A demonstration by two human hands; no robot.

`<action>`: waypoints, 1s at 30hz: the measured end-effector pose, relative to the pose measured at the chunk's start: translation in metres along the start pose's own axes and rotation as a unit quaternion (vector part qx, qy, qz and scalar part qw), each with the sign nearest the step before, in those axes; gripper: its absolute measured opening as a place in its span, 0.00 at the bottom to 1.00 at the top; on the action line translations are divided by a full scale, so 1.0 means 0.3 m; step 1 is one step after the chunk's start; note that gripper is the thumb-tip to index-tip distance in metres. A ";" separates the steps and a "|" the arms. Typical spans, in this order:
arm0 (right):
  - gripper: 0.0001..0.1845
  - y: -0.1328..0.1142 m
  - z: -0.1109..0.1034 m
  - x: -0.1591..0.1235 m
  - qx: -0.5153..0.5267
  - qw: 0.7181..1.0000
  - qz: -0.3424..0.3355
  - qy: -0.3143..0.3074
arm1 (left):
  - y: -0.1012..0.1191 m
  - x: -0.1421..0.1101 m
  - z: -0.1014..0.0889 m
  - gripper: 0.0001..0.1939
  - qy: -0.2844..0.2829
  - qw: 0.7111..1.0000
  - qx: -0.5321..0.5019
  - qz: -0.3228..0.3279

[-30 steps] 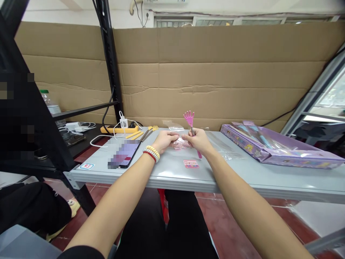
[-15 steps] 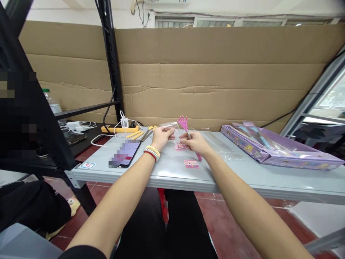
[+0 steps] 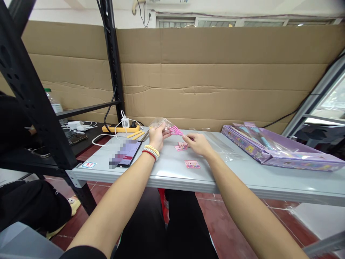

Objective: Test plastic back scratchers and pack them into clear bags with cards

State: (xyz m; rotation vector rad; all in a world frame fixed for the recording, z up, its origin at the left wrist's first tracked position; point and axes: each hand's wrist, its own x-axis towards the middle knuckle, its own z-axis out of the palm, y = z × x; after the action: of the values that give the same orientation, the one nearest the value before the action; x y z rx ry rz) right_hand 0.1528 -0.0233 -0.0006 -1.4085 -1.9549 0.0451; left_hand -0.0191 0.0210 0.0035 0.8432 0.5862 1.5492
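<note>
My left hand (image 3: 156, 136), with bead bracelets on its wrist, is closed on a small clear plastic bag (image 3: 161, 123) held above the grey table (image 3: 242, 172). My right hand (image 3: 196, 143) grips the handle of a pink hand-shaped pen (image 3: 175, 131), which lies almost level with its pink hand end at the bag's mouth. Small pink cards (image 3: 181, 146) lie on the table between my two hands. A pink sticker card (image 3: 192, 164) lies nearer the front edge.
A phone (image 3: 124, 153) lies left of my hands, with yellow sticks (image 3: 136, 134), a power strip and white chargers (image 3: 123, 122) behind it. A purple box of packaged pens (image 3: 277, 147) sits at the right. Clear bags (image 3: 223, 147) lie beside it. A black rack post (image 3: 32, 97) stands left.
The pink pen has tipped from upright to nearly level, its hand end moving left to the bag. My left hand lifted the clear bag off the table.
</note>
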 end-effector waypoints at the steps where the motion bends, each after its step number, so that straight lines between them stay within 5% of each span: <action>1: 0.28 0.003 -0.001 0.001 0.002 1.000 -0.003 -0.001 | 0.003 -0.002 0.000 0.10 -0.005 1.000 -0.009 -0.004; 17: 0.25 0.014 -0.044 -0.002 0.078 0.992 0.024 0.099 | 0.010 -0.003 -0.004 0.08 -0.026 1.000 -0.009 0.004; 30: 0.26 0.012 -0.048 -0.005 0.047 0.999 0.001 0.023 | 0.018 -0.012 0.002 0.06 -0.036 0.999 -0.014 0.000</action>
State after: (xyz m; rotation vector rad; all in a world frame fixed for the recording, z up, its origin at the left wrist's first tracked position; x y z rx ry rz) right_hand 0.1639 -0.0283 0.0079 -1.3389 -1.8882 0.1034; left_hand -0.0219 0.0165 0.0075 0.8739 0.5127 1.5173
